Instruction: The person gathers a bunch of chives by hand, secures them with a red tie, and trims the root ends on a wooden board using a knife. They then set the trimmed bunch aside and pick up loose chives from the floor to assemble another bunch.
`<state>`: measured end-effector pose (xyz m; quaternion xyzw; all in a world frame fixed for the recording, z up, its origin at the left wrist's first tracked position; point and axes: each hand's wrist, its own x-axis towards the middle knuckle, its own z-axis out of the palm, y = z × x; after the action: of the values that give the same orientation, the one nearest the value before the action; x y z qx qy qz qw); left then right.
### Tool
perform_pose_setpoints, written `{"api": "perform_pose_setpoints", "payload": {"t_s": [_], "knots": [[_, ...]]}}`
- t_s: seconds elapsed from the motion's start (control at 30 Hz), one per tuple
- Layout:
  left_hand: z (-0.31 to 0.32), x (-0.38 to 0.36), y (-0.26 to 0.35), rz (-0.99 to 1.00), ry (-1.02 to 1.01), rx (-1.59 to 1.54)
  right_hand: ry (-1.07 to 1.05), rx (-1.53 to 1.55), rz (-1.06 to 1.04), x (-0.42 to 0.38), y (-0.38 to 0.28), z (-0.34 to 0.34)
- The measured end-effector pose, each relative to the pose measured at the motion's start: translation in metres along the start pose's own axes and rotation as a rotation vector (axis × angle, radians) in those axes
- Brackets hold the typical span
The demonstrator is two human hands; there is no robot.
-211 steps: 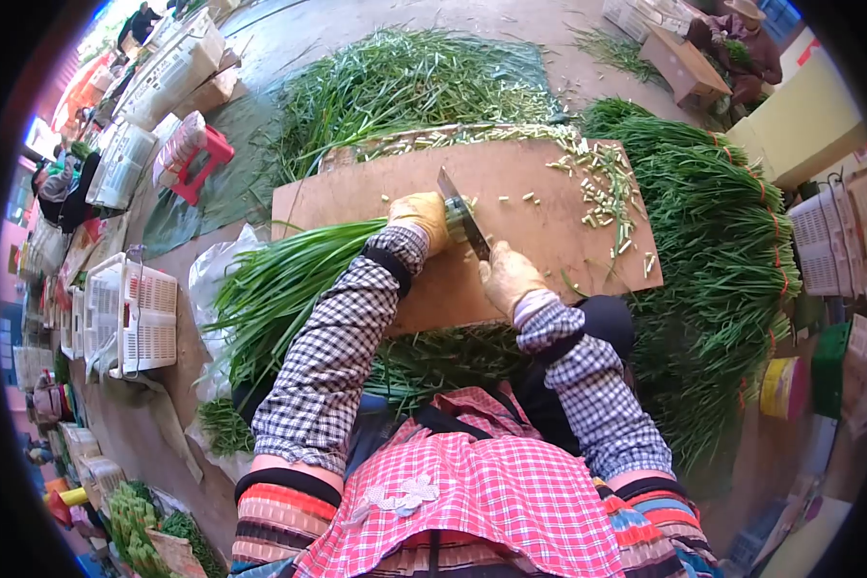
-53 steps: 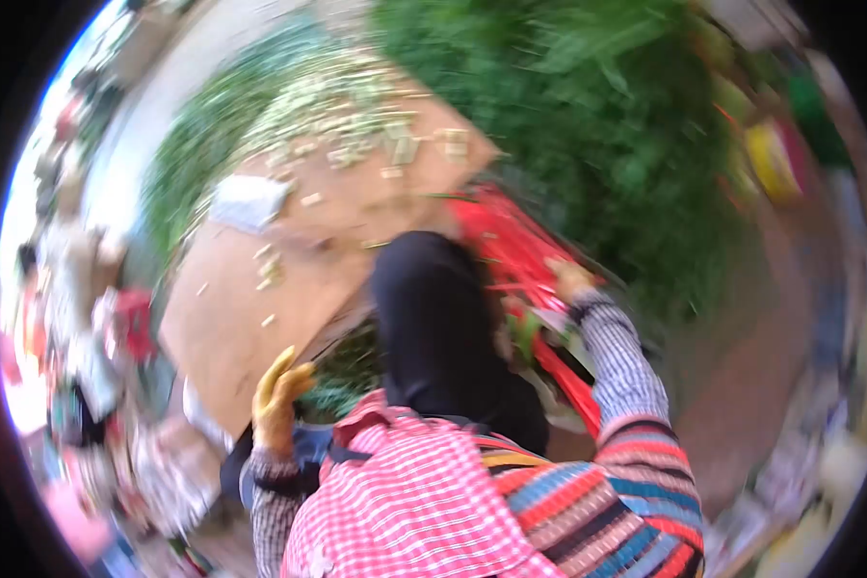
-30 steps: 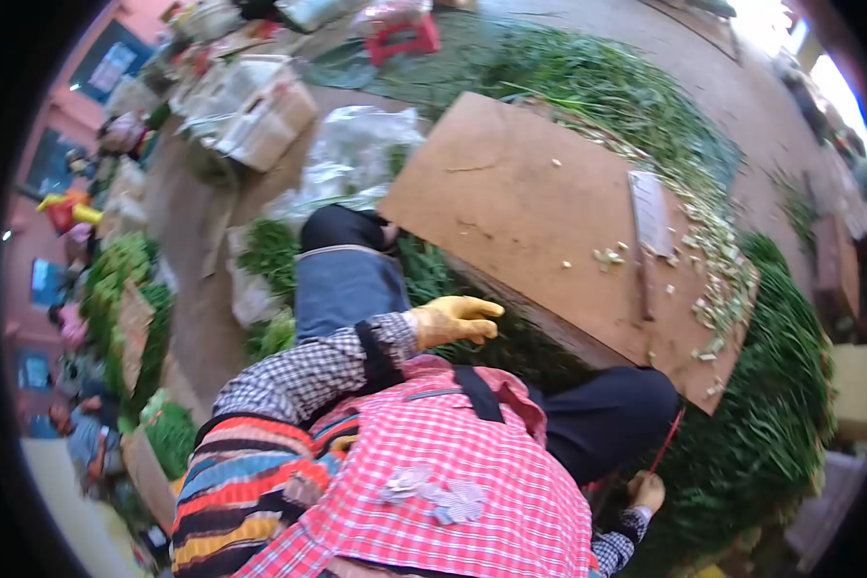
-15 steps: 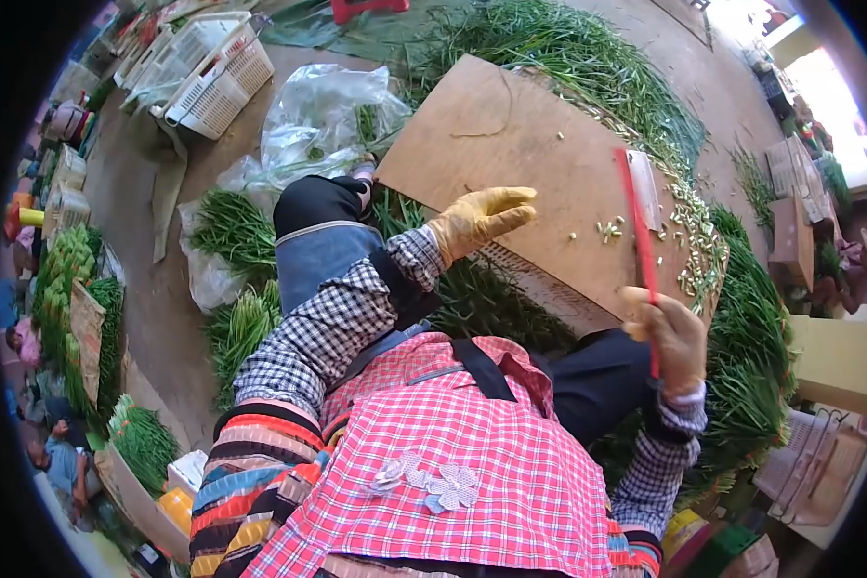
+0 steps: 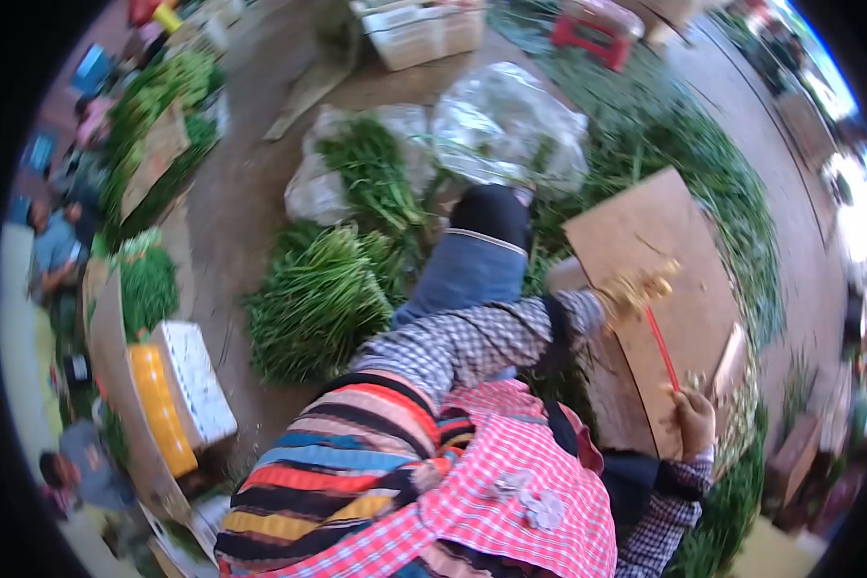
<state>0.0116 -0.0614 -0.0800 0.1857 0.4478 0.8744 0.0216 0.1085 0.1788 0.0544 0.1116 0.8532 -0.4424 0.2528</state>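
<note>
A long, thin red strip (image 5: 663, 349) slants over the brown board (image 5: 679, 226). My right hand (image 5: 696, 421), in a pale glove, is closed around its lower end. My left hand (image 5: 636, 294), in a yellow glove, is above the board close to the strip's upper end. Motion smears its fingers, and whether it touches the strip cannot be made out. A flat tan piece (image 5: 730, 361) lies at the board's right side. Small cut pale pieces (image 5: 737, 433) are heaped along that edge.
Bunches of long green stalks (image 5: 323, 303) lie on the floor at left, near clear plastic sheeting (image 5: 511, 120). More greens (image 5: 713, 164) spread behind the board. A white crate (image 5: 419, 34) and a red stool (image 5: 597, 34) stand farther back. Other people sit at far left.
The view has swung left, so the scene sits farther right. My left hand has come nearer to the red strip's upper end. My right hand keeps its hold on the strip.
</note>
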Motion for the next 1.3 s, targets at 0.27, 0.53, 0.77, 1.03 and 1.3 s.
{"api": "perform_pose_setpoints", "payload": {"t_s": [0.27,0.53,0.77,1.03,1.3], "knots": [[-0.028,-0.048,0.168,0.329,0.049,0.637,0.141,-0.136,0.036,0.104,0.119,-0.079],[-0.245,-0.25,0.304,0.112,1.012,0.585,0.572,-0.395,-0.242,0.045,0.022,-0.015],[-0.325,-0.32,0.241,-0.263,1.359,0.219,0.311,-0.44,-0.671,0.076,-0.029,0.106],[-0.358,-0.327,0.228,-0.129,1.426,0.176,0.366,-0.308,-0.727,0.128,-0.006,0.14],[-0.359,-0.429,0.283,-0.175,1.634,0.548,0.437,-0.282,-0.575,0.128,-0.003,0.145]]}}
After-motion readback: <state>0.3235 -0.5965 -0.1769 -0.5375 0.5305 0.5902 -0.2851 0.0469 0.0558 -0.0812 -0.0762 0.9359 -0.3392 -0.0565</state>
